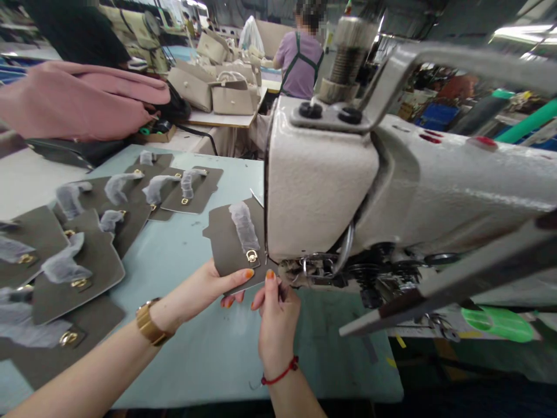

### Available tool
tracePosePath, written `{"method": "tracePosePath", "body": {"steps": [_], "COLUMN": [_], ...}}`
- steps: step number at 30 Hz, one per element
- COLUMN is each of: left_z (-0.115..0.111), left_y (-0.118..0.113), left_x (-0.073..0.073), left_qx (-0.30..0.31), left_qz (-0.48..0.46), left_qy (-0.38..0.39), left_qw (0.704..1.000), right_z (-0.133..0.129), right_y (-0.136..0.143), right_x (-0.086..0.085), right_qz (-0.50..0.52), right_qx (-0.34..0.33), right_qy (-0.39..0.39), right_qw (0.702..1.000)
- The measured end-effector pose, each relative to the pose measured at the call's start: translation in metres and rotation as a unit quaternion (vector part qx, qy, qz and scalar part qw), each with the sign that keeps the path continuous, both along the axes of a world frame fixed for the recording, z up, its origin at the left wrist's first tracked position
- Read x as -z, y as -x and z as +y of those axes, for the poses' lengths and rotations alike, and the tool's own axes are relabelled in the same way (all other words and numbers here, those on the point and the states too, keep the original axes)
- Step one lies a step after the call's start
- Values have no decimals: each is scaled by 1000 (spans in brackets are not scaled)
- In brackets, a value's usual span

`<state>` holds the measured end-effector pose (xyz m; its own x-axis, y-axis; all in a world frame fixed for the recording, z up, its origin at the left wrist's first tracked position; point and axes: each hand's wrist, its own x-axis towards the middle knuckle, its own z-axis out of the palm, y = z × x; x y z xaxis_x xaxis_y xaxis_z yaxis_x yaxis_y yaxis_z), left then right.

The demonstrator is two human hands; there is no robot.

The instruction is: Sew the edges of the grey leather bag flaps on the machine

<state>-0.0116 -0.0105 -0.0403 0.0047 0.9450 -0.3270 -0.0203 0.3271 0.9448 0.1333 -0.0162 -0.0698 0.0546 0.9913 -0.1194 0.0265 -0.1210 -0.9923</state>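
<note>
A dark grey panel point(224, 246) with a plastic-wrapped strap point(244, 227) and a gold buckle point(252, 255) is held left of the sewing machine head point(319, 180). My left hand point(224, 285) grips its lower left edge, thumb on top and fingers beneath. At the lower right corner of the panel, my right hand point(278, 305) is closed, its thumb raised near the machine's lower parts; whatever lies between its fingers is too small to name. The panel's right edge is partly hidden behind the machine head.
Several similar grey panels point(93, 261) with wrapped straps overlap on the pale blue table point(174, 354) at left. Beyond are a pink bag point(87, 96), beige bags point(232, 98) and a person point(302, 64). A blurred grey bar point(435, 278) crosses the right foreground.
</note>
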Motion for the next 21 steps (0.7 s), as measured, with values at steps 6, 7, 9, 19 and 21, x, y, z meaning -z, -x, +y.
{"method": "tracePosePath", "body": {"steps": [6, 7, 9, 19, 21], "left_z": [-21, -25, -32, -55, -59], "left_y": [-25, -30, -39, -91, -102], "left_x": [3, 4, 6, 16, 21], "left_qx": [-35, -47, -76, -174, -191], "left_qz": [35, 36, 42, 94, 88], "left_qy": [-18, -22, -34, -68, -60], "left_qw": [999, 998, 996, 978, 976], "right_z": [-2, -1, 0, 10, 14], "right_y": [-9, -11, -15, -43, -50], "right_x": [-5, -5, -5, -24, -28], "right_qz": [28, 24, 20, 59, 59], "right_qx": [-21, -27, -35, -115, -126], "right_qy": [9, 6, 3, 105, 114], "right_qw": [999, 999, 999, 986, 984]}}
